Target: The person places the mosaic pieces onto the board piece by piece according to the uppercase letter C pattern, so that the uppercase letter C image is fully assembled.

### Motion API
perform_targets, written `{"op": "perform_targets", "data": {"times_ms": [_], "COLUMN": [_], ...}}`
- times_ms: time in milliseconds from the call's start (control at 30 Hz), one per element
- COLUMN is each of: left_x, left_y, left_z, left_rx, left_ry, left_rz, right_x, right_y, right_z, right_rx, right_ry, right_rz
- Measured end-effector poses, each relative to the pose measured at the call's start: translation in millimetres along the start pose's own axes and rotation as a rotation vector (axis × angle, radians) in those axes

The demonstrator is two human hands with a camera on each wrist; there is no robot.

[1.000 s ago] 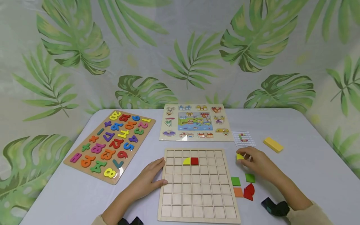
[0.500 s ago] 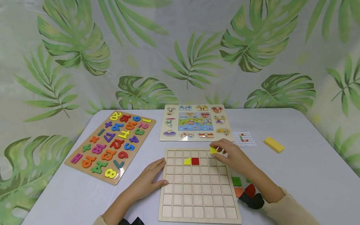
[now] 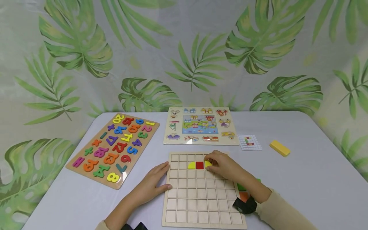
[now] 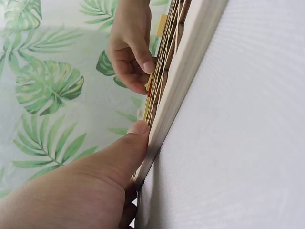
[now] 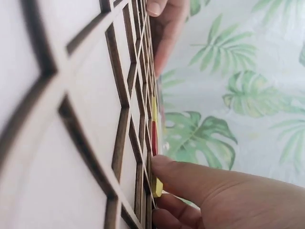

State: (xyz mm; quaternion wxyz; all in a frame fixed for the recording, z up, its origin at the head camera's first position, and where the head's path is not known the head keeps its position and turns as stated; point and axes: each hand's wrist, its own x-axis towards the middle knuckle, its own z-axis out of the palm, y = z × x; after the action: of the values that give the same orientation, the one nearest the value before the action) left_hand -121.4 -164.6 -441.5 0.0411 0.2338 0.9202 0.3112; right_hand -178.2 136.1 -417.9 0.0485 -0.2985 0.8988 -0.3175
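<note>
A wooden grid board (image 3: 201, 193) lies on the table. My left hand (image 3: 152, 182) rests against its left edge, the fingers fairly straight and the thumb over the rim; the thumb shows on the edge in the left wrist view. In the board's second row sit a yellow quarter-circle tile (image 3: 191, 165) and, beside it, a red square tile (image 3: 199, 165). Just right of the red square, my right hand (image 3: 225, 166) pinches another yellow quarter-circle tile (image 3: 208, 164) at the neighbouring cell. In the right wrist view, this yellow tile (image 5: 157, 187) shows between thumb and fingers, right at the grid.
A number puzzle board (image 3: 113, 150) lies to the left, and a picture puzzle (image 3: 201, 126) behind the grid. A pattern card (image 3: 249, 142) and a yellow block (image 3: 279, 148) lie at the right. The right forearm partly covers green and orange tiles (image 3: 243, 196).
My right hand has carried the yellow quarter-circle tile leftward from the table on the right, over the board, to the cell beside the red square. My left hand has stayed on the edge.
</note>
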Motion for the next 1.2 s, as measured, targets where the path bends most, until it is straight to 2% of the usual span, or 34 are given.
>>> {"op": "perform_targets", "data": {"times_ms": [433, 633, 800, 1000, 1200], "left_x": [0.0, -0.6, -0.1, -0.8, -1.1], "left_y": [-0.5, 1.0, 0.8, 1.3, 0.8], "left_z": [-0.1, -1.9, -1.6, -1.9, -1.4], "left_rx": [0.002, 0.003, 0.008, 0.007, 0.009], "left_ry": [0.003, 0.004, 0.005, 0.009, 0.012], "left_rz": [0.004, 0.001, 0.005, 0.005, 0.009], "right_x": [0, -6, -23, -53, -80], "right_y": [1, -7, -8, 3, 18], "right_z": [-1, -15, -35, -52, -53], "right_rx": [0.024, 0.046, 0.059, 0.0, -0.005], "right_ry": [-0.024, -0.042, 0.022, 0.103, 0.019], "right_rz": [-0.015, 0.041, 0.062, 0.036, 0.076]}}
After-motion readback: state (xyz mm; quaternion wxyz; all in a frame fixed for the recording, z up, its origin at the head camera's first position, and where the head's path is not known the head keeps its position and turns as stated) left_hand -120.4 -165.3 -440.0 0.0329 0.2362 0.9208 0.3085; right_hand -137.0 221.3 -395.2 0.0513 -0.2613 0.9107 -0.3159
